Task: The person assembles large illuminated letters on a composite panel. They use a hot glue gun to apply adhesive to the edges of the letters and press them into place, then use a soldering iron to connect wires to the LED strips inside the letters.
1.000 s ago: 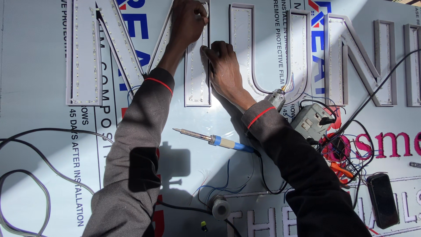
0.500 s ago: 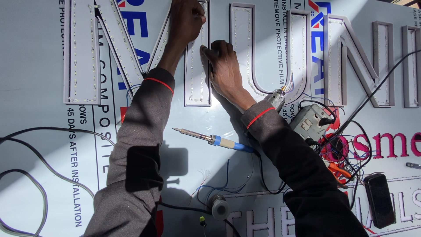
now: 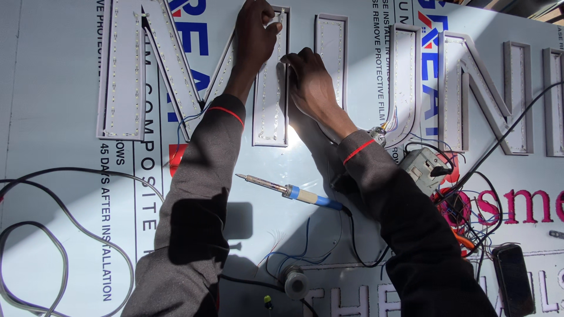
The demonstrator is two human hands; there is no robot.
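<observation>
On the glossy white panel (image 3: 59, 88), both hands press a grey channel letter (image 3: 271, 88)

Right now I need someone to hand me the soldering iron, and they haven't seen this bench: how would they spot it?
Start from the big white sign panel with raised channel letters along its top. Between the person's two grey sleeves, below the letters, lies the soldering iron. It is the only slim tool there with a bare metal tip, blue handle and dark cord, unlike the loose wires around it.
</observation>
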